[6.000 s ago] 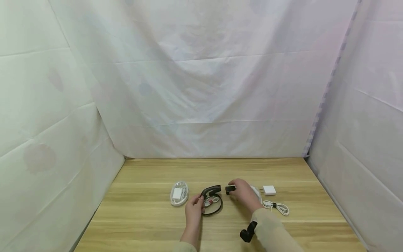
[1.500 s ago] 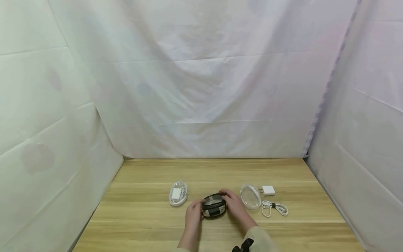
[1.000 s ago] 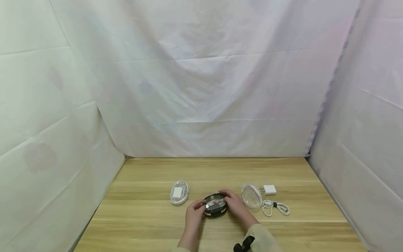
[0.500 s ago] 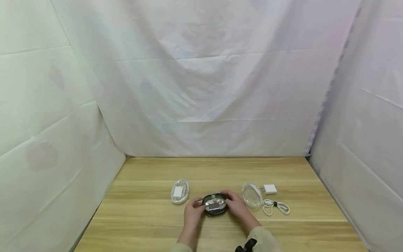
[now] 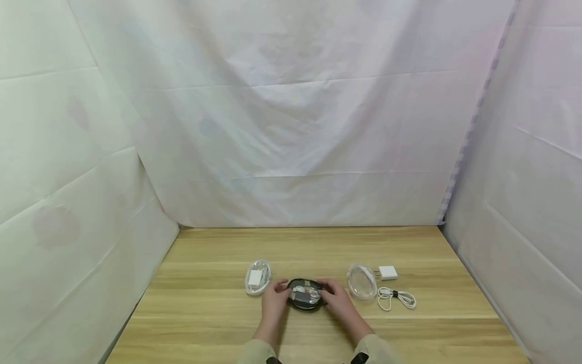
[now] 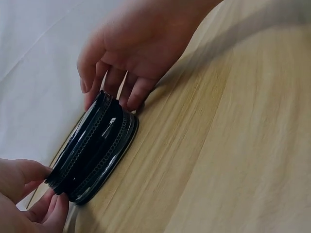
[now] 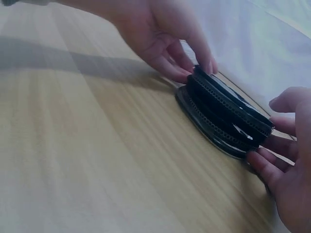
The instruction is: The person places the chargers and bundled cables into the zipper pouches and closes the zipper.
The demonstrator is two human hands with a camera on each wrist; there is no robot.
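A black oval zip case [image 5: 305,305] with a clear top lies on the table between both hands. Through its window show a black charger [image 5: 301,298] and a white cable [image 5: 298,289] with a red tie. My left hand [image 5: 274,298] grips the near-left end, thumb on the top rim. At the opposite end my right hand [image 5: 337,301] holds the case, its thumb by the upper edge. The left wrist view shows the case [image 6: 92,148] side-on, its two zip tracks running along the wall. In the right wrist view the case [image 7: 221,114] appears closed.
A clear oval case [image 5: 258,278] with a white charger and cable inside lies to the left. To the right are another clear oval case [image 5: 361,282], a white charger [image 5: 388,273] and a bundled white cable [image 5: 397,298]. Cloth walls [image 5: 291,126] border the table.
Six seconds ago the black case stood open and my right hand held the black charger; now the charger is inside and the lid is down. The case has tipped flatter and shifted slightly left.
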